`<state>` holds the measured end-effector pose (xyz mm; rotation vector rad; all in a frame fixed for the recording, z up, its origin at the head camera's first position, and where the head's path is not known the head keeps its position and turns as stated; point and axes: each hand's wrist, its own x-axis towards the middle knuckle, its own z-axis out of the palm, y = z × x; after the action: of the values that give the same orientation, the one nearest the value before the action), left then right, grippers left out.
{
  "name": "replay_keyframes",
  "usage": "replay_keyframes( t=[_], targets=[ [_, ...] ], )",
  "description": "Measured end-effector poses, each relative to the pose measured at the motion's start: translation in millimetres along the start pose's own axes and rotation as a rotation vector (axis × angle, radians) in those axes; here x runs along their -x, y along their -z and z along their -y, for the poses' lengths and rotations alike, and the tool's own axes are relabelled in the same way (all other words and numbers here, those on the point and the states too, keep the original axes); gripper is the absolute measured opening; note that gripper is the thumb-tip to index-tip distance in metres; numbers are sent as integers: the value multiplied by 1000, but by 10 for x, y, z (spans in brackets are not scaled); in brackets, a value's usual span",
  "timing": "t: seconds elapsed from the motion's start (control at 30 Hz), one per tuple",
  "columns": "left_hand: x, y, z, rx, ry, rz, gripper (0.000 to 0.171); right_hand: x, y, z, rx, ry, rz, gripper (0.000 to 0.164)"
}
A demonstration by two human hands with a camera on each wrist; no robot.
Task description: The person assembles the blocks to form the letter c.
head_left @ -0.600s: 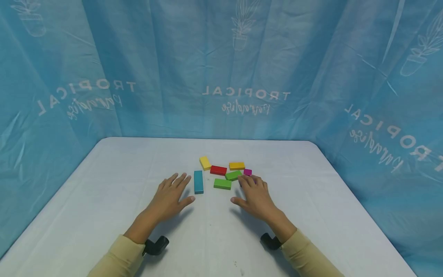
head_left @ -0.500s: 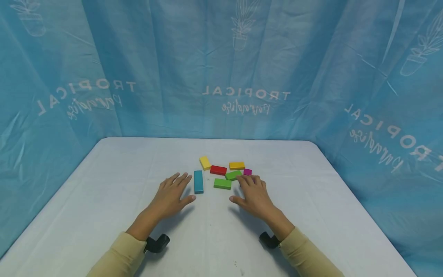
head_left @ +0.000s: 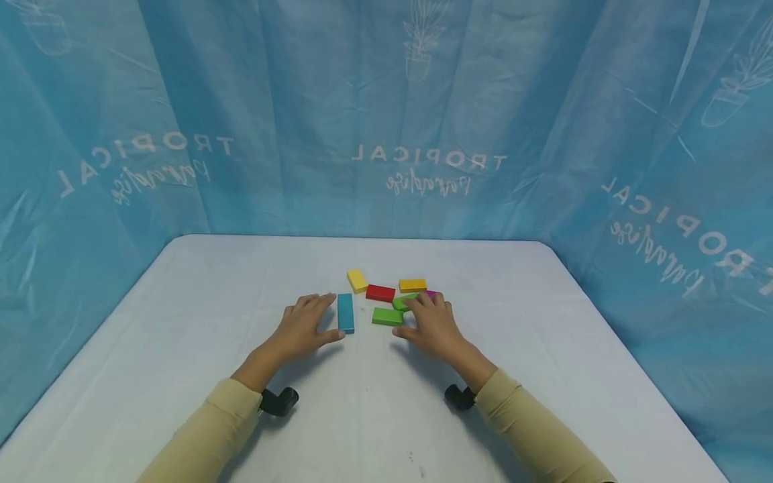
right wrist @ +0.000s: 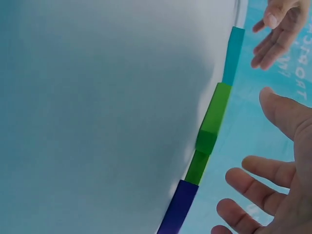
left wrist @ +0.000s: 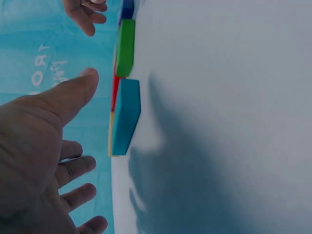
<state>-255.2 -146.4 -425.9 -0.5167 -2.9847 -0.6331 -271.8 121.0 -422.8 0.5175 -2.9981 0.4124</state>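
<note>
My left hand (head_left: 302,329) is held above the table just left of a blue block (head_left: 345,314), its fingers spread and holding nothing. The left wrist view shows that blue block (left wrist: 126,117) apart from the thumb. My right hand (head_left: 432,327) hovers beside a near green block (head_left: 387,316), also with nothing in it. Its fingers partly cover a second green block (head_left: 401,302) and a magenta block (head_left: 431,293). In the right wrist view a dark purple block (right wrist: 178,207) lies below the fingers; the hand hides it in the head view.
A red block (head_left: 380,293) lies between a yellow block (head_left: 357,281) and an orange-yellow block (head_left: 413,286). All of them lie flat on the white tabletop (head_left: 241,268). A blue curtain (head_left: 314,121) hangs behind and at both sides.
Both hands have moved slightly forward and inward, nearer the blocks. The right hand covers more of the magenta block and the far green block. The blocks stay in the same arrangement.
</note>
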Motion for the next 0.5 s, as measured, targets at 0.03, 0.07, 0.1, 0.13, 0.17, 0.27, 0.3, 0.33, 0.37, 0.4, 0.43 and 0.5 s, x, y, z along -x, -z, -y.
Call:
replay_keyframes(
  t=[0.03, 0.07, 0.1, 0.13, 0.17, 0.27, 0.3, 0.33, 0.37, 0.4, 0.43, 0.5],
  targets=[
    [-18, 1, 10, 8, -2, 3, 79, -24, -6, 2, -1, -2, 4, 65],
    [-36, 2, 22, 14, -5, 4, 78, -48, -10, 6, -6, -4, 8, 64],
    [-51, 1, 32, 23, -5, 7, 78, -71, -13, 9, -10, -6, 9, 63],
    [-68, 0, 41, 30, -8, 7, 78, -91, -19, 11, -13, -5, 8, 63],
    [-84, -3, 50, 33, -12, 8, 78, -111, -23, 13, -17, -5, 8, 62],
    [-124, -13, 76, 40, -24, 11, 77, -160, -42, 14, -23, -6, 8, 60],
    [-134, -16, 83, 43, -26, 12, 76, -172, -49, 12, -24, -4, 10, 60],
    [-144, -19, 90, 45, -30, 13, 76, -183, -56, 9, -27, -2, 15, 59],
    [-149, -22, 97, 50, -31, 14, 75, -194, -63, 6, -31, 0, 20, 58],
    [-156, -24, 103, 53, -37, 12, 74, -201, -69, 3, -37, 1, 26, 57],
    [-164, -27, 109, 56, -43, 11, 72, -209, -74, -1, -43, 2, 31, 56],
    [-176, -33, 118, 62, -51, 9, 70, -222, -83, -8, -51, 4, 40, 54]
  ],
)
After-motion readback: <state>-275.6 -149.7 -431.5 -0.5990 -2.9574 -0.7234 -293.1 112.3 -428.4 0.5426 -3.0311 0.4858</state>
